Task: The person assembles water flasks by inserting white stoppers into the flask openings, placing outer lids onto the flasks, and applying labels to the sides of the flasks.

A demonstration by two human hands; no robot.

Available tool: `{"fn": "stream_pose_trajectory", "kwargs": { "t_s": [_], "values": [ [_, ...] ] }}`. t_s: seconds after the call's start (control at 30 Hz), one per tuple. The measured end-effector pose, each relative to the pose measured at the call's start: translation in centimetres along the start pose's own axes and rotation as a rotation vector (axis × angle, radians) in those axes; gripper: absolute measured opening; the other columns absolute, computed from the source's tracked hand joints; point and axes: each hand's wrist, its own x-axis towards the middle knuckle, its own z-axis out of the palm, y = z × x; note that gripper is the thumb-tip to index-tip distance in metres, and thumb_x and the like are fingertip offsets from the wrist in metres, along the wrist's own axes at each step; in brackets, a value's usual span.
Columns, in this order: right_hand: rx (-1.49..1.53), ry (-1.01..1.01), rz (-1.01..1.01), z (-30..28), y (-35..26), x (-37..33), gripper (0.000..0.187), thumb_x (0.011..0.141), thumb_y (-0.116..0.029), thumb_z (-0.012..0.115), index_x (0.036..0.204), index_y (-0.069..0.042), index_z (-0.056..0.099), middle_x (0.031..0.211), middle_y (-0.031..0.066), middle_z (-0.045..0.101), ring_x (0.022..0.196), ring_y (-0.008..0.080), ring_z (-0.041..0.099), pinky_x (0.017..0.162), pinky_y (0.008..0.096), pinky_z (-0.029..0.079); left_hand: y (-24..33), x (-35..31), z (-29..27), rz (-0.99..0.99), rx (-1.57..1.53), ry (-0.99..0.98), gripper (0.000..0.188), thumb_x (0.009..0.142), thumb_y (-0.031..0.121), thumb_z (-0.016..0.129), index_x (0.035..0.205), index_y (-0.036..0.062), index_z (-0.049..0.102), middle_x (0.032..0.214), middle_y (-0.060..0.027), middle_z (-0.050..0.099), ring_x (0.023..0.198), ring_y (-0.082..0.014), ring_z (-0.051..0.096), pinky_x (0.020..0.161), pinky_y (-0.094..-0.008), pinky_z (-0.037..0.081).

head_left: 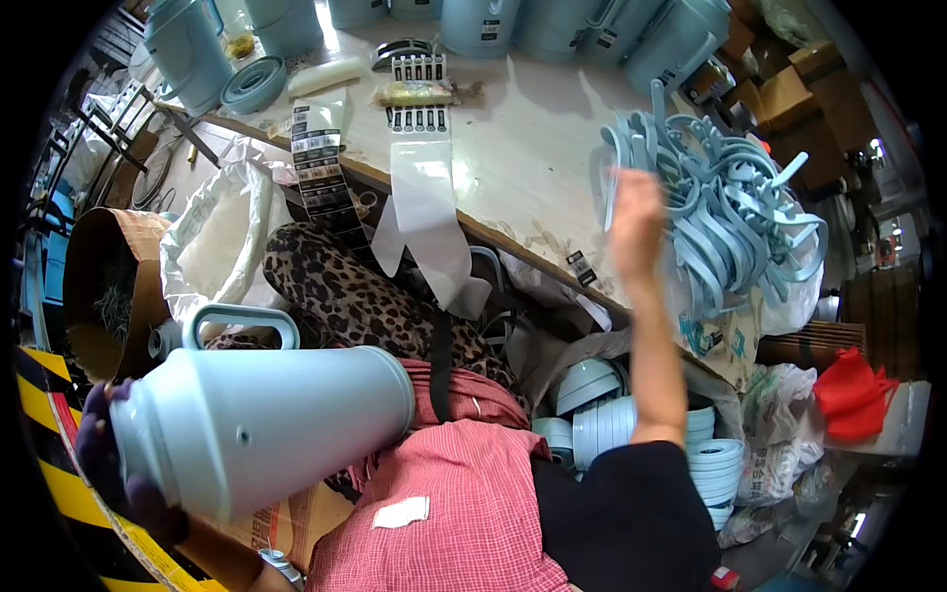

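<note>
Handle pile (735, 212) on the bench (533, 128) right of the right hand (638, 217), label strips (422, 187) to its left, standing jugs (480, 25) beyond it, held jug (276, 424) right of the left hand (104, 462), carton (148, 286) beyond.

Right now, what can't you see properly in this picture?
All in the head view:
Right hand: blurred, its grip unclear.
Inside of the held jug: hidden by its own wall.
Back jugs: tops cut off by the upper edge.
Handle pile: lower pieces hidden under upper ones.
</note>
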Motion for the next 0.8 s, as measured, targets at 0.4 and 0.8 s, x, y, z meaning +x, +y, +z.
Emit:
{"fn": "stream_pose_trajectory", "kwargs": {
  "t_s": [0.4,0.8],
  "values": [
    [-0.328,-0.419,0.197,-1.2,20.3,4.1,0.032,0.094,-0.011,0.058,0.124,-0.004,0.055,0.115,0.0243,0.068,0.109,0.0454,0.064,0.09,0.0521,0.05,0.5,0.4,3.5,-0.386,-0.127,0.025,0.094,0.089,0.067,0.055,0.153,0.001,0.034,0.147,-0.0176,0.05,0.129,-0.0315,0.052,0.109,-0.044,0.041],
    [0.786,0.616,-0.401,3.7,-6.4,8.0,0.073,0.105,-0.011,0.05,0.163,-0.008,0.005,0.091,0.011,0.057,0.064,0.0119,0.045,0.055,0.0244,0.039,6.5,-1.1,10.1,-0.02,0.129,0.166,0.107,0.07,0.055,0.082,0.151,0.0041,0.035,0.13,-0.0166,0.06,0.123,-0.0363,0.056,0.112,-0.0527,0.036]
  ]
}}
